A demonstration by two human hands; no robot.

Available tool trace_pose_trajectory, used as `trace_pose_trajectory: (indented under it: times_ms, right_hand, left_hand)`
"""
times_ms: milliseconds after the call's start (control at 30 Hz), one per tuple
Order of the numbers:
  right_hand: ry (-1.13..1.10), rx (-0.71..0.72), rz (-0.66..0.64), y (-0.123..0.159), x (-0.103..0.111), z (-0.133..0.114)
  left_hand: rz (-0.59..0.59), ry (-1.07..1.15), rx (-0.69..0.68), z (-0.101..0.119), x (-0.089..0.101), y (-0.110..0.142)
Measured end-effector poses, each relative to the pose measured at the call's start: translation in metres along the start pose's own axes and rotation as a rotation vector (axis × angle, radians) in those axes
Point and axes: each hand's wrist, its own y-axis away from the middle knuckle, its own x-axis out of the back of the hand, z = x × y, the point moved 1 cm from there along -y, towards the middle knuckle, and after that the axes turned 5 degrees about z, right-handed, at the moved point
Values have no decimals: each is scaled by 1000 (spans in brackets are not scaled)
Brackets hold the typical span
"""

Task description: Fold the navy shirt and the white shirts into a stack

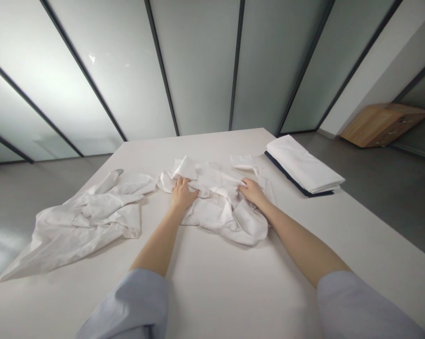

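Note:
A crumpled white shirt (219,207) lies in the middle of the white table (212,282). My left hand (182,193) rests on its left part with the fingers curled into the fabric near a collar-like fold. At the shirt's right part, my right hand (252,190) pinches a fold of the cloth. Both forearms reach forward from pale blue sleeves.
A second rumpled white garment (88,221) spreads over the table's left side. A neat stack of folded white cloth on a dark piece (304,167) sits at the far right corner. A wooden cabinet (383,123) stands on the floor by the right wall. Frosted glass panels rise behind the table.

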Motion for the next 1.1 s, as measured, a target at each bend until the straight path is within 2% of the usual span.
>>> trace_pose_trajectory:
  times_ms: [67,200,267,300,367,433,567,633,667,733,800,867,1000,1100]
  right_hand:
    - [-166,-95,191,-4,2,11]
    - [-370,-301,581,-10,3,31]
    - [-415,-324,686,-11,3,35]
    - [-433,-307,695,-10,2,34]
    - [-450,-237,624,-6,0,26]
    - [-455,-115,461,2,-3,10]
    - [-538,262,-53,22,-13,-30]
    - [-605,355,-284,28,-17,-42]
    - [-630,352,-346,28,-19,-45]
    - [-612,287,-321,25,-19,-42]
    - [-468,233,-182,18,-16,-32]
    - [-246,245,-63,13,-14,-20]
    - [146,262,53,7,-12,-4]
    - [258,235,164,4,-12,2]
  left_hand:
    - [-40,28,-46,4,4,-2]
    - [-259,79,-230,21,11,0]
    - [-344,61,-277,31,16,3]
    - [-379,40,-274,36,19,5]
    - [-444,-17,-246,45,22,8]
    - [-485,-81,-208,49,23,10]
    - [-463,-160,-165,41,14,10]
    - [-444,-182,-133,30,9,9]
    - [-444,-188,-113,24,7,8]
    - [-456,-185,-90,13,5,6]
    - [-458,-160,-105,6,4,5]
    - [-448,-124,-139,3,3,4]
    - [-444,-26,-250,4,-1,3]
    - [-463,71,-357,6,-3,1]
